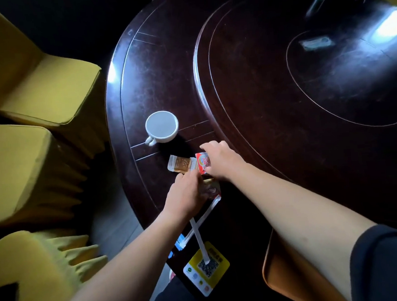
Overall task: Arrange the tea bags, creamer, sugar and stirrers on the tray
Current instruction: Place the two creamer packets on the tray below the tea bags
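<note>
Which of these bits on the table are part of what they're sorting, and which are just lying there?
Part of the job: red creamer packet under the right hand; brown sachet; dark sachet by the left hand; two wrapped stirrers.

Just lying about: white cup; yellow QR card; yellow chairs.

One cup (161, 124), three sachets (182, 164) (one partly hidden), two stirrers (200, 239)

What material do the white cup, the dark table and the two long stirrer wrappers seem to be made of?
White cup: probably glazed ceramic, smooth and evenly white. Table: seemingly dark polished wood, with bright reflections and inlaid lines. Stirrer wrappers: likely thin white paper, flat and matte.
</note>
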A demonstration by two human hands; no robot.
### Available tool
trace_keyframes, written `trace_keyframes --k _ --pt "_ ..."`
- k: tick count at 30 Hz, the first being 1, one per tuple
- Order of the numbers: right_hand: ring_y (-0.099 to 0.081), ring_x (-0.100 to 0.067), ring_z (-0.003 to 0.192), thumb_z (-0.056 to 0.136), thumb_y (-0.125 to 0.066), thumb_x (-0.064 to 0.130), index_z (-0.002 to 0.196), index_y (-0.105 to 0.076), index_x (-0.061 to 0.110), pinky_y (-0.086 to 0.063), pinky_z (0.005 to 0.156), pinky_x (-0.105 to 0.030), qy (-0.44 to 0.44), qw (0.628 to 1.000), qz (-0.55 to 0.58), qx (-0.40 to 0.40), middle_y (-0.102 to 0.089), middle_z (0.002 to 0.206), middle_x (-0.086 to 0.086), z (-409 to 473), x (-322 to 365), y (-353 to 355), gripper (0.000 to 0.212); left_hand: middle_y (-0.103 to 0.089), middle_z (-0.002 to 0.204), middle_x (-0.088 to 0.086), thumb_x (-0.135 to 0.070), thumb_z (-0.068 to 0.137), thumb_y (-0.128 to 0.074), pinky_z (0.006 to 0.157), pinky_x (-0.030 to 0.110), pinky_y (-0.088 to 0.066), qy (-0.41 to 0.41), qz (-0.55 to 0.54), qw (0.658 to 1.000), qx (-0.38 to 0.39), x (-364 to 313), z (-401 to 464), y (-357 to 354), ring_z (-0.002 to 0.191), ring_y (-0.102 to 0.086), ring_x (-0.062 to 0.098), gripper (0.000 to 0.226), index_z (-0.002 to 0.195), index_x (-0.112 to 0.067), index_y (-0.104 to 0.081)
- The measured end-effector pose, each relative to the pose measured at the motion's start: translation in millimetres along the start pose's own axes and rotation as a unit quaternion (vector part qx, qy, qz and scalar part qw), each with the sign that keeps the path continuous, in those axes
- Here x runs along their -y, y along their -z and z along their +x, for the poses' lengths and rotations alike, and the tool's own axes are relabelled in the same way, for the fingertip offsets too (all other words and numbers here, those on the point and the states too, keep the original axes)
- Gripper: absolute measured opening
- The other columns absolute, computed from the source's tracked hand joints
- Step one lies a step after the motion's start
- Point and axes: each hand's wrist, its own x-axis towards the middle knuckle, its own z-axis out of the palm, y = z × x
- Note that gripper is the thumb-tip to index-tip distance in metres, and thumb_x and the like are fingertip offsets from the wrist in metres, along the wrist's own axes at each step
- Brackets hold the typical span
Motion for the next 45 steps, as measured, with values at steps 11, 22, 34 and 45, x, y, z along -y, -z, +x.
trace_keyframes --k 11,22,34,45 --pt "-0.052 -0.028 0.112 0.090 -0.058 0.022 0.114 -0.056 0.023 -0.047 0.091 -0.045 -0.037 0.997 0.052 -0.039 -0.057 0.117 -0.004 -15.2 -9.7 -2.1 0.023 -0.069 0.094 -0.002 -0.033 0.087 -0.062 0.079 0.035 -0.052 0.054 -0.096 0.994 0.013 5.8 -2.6 18.7 0.087 -0.063 0.020 0.014 0.096 -0.023 -0.067" --pt "-0.063 -0.023 0.080 0.083 -0.061 0.031 0.090 -0.063 0.026 -0.051 0.073 -0.035 -0.163 0.947 0.248 -0.125 -0.070 0.086 0.003 -132.8 -58.9 7.4 0.008 -0.062 0.063 -0.005 -0.028 0.078 -0.068 0.057 0.028 -0.043 0.104 -0.209 0.972 0.033 -39.7 -22.2 23.3 0.057 -0.055 0.014 0.006 0.083 -0.025 -0.067" --pt "-0.064 -0.019 0.077 0.082 -0.066 0.026 0.079 -0.064 0.019 -0.048 0.065 -0.031 -0.354 0.844 0.372 -0.156 -0.070 0.082 0.002 -282.0 -137.0 -64.8 0.008 -0.055 0.052 -0.003 -0.029 0.076 -0.066 0.046 0.023 -0.038 0.129 -0.228 0.951 0.167 -129.9 -76.9 -63.6 0.045 -0.047 0.011 0.021 0.073 -0.008 -0.070" --pt "-0.061 -0.018 0.068 0.082 -0.068 0.024 0.084 -0.062 0.020 -0.049 0.063 -0.030 -0.418 0.791 0.421 -0.151 -0.064 0.068 0.007 -325.1 -162.5 -102.5 0.007 -0.072 0.082 -0.004 -0.052 0.065 -0.068 0.071 0.032 -0.057 0.077 0.008 0.978 0.194 -166.6 -101.9 -108.2 0.080 -0.069 0.019 0.036 0.086 -0.022 -0.069"
